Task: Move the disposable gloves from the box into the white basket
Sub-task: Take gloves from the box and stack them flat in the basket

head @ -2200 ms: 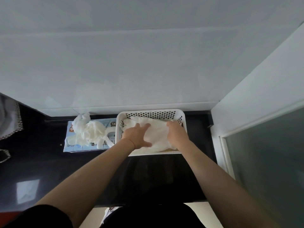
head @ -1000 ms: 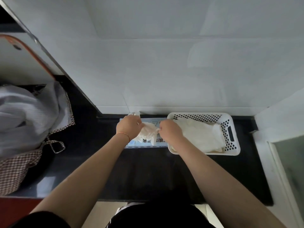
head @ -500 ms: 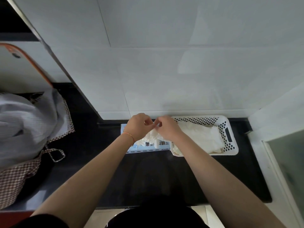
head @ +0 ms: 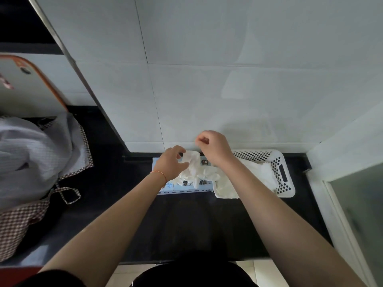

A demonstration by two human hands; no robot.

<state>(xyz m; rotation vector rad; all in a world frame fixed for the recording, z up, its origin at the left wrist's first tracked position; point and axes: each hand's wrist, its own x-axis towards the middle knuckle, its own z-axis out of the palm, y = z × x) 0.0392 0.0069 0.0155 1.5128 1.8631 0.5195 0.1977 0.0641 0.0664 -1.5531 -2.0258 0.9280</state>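
Cloth (head: 31, 146) left of box (head: 184, 186); basket (head: 287, 177) right, seemingly touching.

glossy wall tiles (head: 207, 90), perforated plastic basket (head: 287, 191) — crinkly gloves (head: 196, 166)

Two bare arms reach forward from the bottom of the view, side by side. The left hand (head: 173, 163) is low, with a thin orange string around its wrist. Its fingers are curled and its thumb sticks out toward the right. The right hand (head: 214, 149) is raised a bit higher and farther forward. Its fingers are curled in tight, with thumb and fingertips pinched together. The two hands are near each other but apart.
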